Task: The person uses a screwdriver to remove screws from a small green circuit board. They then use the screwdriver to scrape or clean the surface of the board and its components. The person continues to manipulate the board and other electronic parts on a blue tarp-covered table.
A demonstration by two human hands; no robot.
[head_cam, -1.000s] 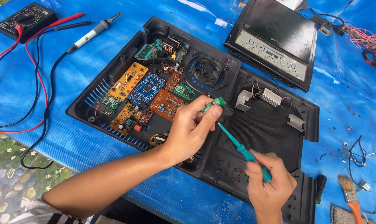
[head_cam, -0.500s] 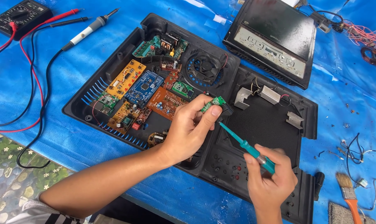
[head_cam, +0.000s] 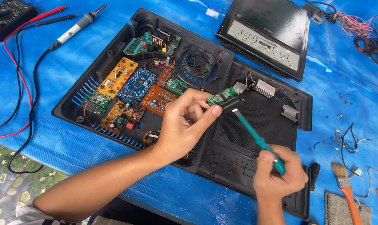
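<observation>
The left hand [head_cam: 185, 127] reaches in from the lower left, thumb and fingers pinched shut on a small green circuit board [head_cam: 222, 96] held above the open black device case [head_cam: 93, 79]. The right hand [head_cam: 278, 177] curls tight around a teal screwdriver [head_cam: 260, 141], its tip just beside the board.
</observation>
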